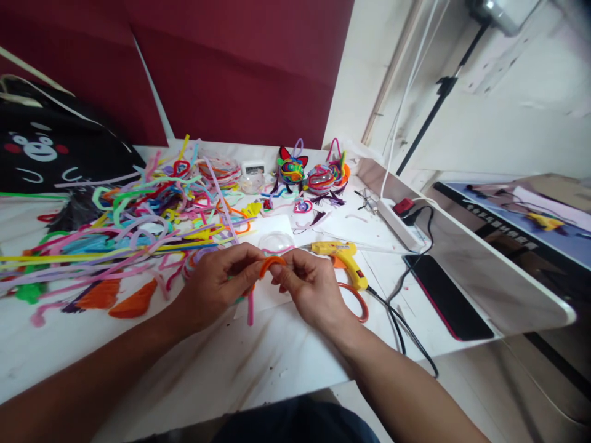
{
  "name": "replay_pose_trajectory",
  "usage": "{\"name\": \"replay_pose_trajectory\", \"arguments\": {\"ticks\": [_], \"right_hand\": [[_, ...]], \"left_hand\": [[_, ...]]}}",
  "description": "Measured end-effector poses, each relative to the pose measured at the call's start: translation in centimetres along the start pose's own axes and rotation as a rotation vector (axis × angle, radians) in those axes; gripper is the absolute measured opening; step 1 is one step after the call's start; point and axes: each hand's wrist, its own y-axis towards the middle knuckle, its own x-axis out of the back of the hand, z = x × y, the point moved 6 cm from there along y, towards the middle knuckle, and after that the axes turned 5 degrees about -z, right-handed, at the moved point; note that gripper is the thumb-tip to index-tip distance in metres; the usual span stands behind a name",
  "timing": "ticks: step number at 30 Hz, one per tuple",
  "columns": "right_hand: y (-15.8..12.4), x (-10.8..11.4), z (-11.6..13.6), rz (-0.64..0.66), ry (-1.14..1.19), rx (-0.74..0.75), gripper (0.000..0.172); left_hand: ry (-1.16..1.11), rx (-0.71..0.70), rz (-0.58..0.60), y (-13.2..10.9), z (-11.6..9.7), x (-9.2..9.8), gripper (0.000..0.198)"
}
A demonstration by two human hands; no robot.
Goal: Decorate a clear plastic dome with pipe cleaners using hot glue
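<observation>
Over the smooth white bench [258,369], the fingers of the left hand [217,280] and right hand [318,292] together pinch a fuzzy orange strip [271,263], bent into a soft arch. Below the left fingers shows a straight, plush pink stem [250,309]. Right of the fingers lies a hard yellow plastic glue gun [335,249]. Just beyond them sits a clear, rounded plastic piece [276,240]; off to their left, a tangled heap of velvety stems [138,212]; farther ahead, a ball-shaped, stem-wrapped ornament [292,170].
</observation>
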Motion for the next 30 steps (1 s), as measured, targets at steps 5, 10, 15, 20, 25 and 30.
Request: {"name": "replay_pose_trajectory", "arguments": {"ticks": [5, 10, 15, 20, 25, 30], "right_hand": [[0.1, -0.3, -0.3, 0.024, 0.046, -0.024, 0.015], [0.1, -0.3, -0.4, 0.025, 0.022, -0.016, 0.015], [0.1, -0.2, -0.2, 0.010, 0.055, -0.002, 0.015], [0.1, -0.2, 0.2, 0.035, 0.106, -0.001, 0.015], [0.1, -0.3, 0.3, 0.064, 0.139, -0.019, 0.018], [0.1, -0.3, 0.0, 0.076, 0.016, 0.001, 0.019]], "left_hand": [[0.038, -0.011, -0.108, -0.4, 0.2, -0.1, 0.023], [0.140, -0.042, -0.147, -0.6, 0.5, 0.0, 0.024], [0.118, -0.064, -0.087, -0.4, 0.4, 0.2, 0.026], [0.165, -0.079, -0.011, -0.1, 0.4, 0.5, 0.027], [0.268, -0.146, 0.020, 0.0, -0.3, 0.8, 0.026], [0.358, -0.323, 0.037, -0.4, -1.1, 0.5, 0.022]]}}
